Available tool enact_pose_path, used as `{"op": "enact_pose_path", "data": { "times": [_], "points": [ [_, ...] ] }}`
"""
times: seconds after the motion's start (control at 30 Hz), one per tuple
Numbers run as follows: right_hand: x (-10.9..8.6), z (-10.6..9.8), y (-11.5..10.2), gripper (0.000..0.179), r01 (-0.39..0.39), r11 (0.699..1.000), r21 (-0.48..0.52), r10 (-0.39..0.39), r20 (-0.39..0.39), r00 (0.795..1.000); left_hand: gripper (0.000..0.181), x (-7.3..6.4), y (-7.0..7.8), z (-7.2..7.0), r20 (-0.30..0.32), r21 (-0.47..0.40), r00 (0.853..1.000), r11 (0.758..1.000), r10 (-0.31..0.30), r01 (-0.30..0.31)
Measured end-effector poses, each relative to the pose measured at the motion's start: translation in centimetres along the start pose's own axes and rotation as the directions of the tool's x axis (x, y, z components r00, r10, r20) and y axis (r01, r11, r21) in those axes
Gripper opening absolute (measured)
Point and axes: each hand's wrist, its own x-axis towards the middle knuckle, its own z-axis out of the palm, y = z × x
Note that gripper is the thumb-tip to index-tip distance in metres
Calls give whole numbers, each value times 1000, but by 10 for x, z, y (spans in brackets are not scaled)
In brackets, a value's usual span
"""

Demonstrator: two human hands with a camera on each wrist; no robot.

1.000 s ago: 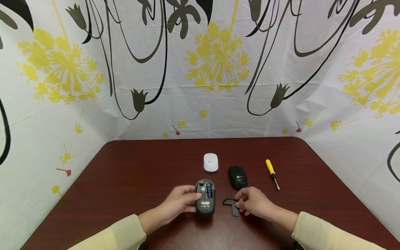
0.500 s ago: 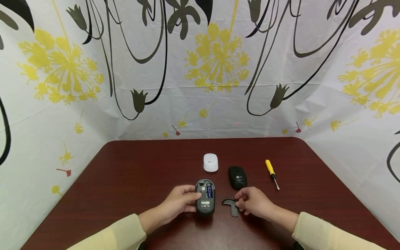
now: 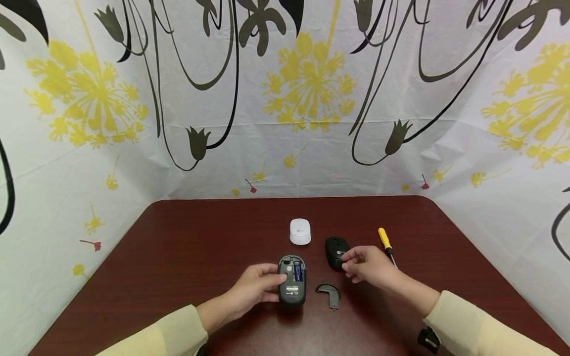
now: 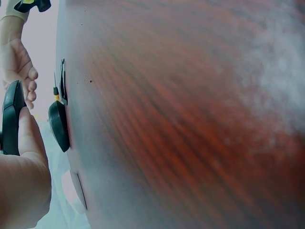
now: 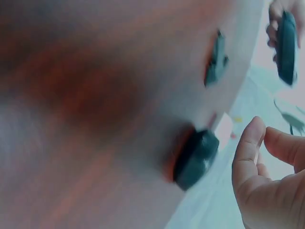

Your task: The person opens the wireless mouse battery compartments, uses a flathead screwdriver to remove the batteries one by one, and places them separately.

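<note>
Dark plastic: left hand (image 3: 254,288) is gripping an upturned mouse (image 3: 293,293), long axis pointing away from the person. Loose battery cover (image 3: 333,294) is lying just right of it, on the table (image 3: 213,232). Right hand (image 3: 370,268), grasping nothing, is hovering nearest the black mouse (image 3: 335,251).

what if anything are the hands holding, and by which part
The left hand holds the upturned mouse by its left edge, thumb on the underside. The right hand holds nothing.
</note>
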Motion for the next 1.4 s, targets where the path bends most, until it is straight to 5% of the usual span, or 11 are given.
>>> {"op": "enact_pose_path", "data": {
  "times": [0.4, 0.8, 1.4],
  "points": [
    [22, -56, 3, 36, -53, 998, -20, 51, -111, 993, 47, -2, 1, 0, -8, -1, 1000, 1000, -5, 5],
    [48, -109, 35, 51, -138, 990, 9, 138, -149, 979, 47, -3, -1, -3, -8, -9, 1000, 1000, -5, 5],
    [65, -137, 83, 42, -246, 969, 39, 249, -179, 952, 48, -2, -1, -2, -3, -4, 1000, 1000, -3, 3]
  ]
}}
